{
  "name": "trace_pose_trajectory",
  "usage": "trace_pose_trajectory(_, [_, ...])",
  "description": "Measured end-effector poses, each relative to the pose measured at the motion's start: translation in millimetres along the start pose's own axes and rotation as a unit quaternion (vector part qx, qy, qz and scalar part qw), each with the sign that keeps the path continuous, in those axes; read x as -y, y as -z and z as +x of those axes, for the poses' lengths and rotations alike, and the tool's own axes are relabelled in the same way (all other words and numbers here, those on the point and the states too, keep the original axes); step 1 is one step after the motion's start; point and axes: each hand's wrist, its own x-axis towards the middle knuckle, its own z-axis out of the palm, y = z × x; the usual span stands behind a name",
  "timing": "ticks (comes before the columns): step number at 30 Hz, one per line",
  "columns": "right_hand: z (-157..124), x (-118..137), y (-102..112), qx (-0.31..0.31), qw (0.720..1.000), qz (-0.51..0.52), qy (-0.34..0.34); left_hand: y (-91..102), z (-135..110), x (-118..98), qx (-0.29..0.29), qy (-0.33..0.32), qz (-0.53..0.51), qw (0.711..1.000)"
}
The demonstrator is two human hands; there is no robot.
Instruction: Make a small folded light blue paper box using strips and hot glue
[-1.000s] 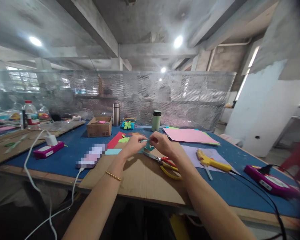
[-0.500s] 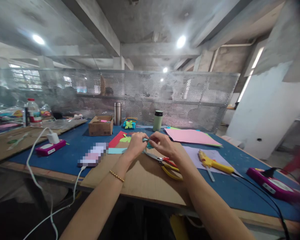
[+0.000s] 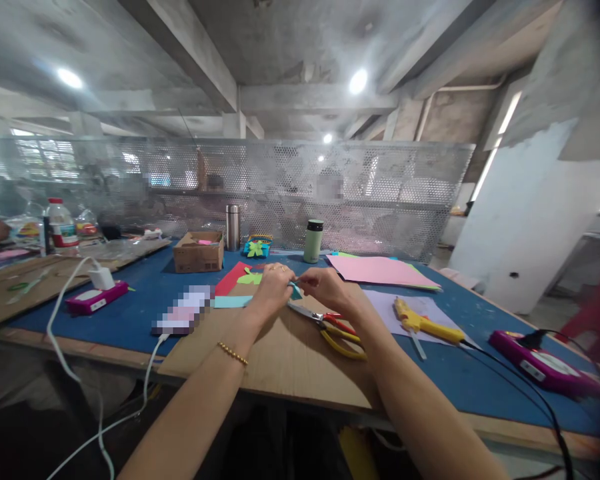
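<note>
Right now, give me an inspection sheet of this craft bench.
Surface: blue table with a cardboard sheet on it.
Job's things: small teal paper piece.
Clutter: scissors, glue gun, pink paper, cardboard box, steel flask, green flask.
Hands: left hand and right hand both pinch the teal paper piece.
Cables: white cable hangs off the near edge; black cable at right.
Surroundings: perforated metal screen behind the table.

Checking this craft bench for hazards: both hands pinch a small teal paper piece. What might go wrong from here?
The scissors lie close under the right hand; a dropped wrist might catch the blades. The teal paper piece, pinched between left hand and right hand, may tear or slip.
</note>
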Motion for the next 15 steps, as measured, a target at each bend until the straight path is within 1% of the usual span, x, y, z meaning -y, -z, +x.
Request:
trace_pose_trajectory(8, [-1.3,0.8,0.8,0.009,1.000,-0.005,0.003,-3.3,0.0,2.7,-0.001,-0.020,0.011,1.000])
trace_pose_trajectory(15, [-1.4,1.6,1.4,0.011,1.000,-0.012,0.010,-1.7,-0.7,1.7,0.001,-0.028,0.016,0.999])
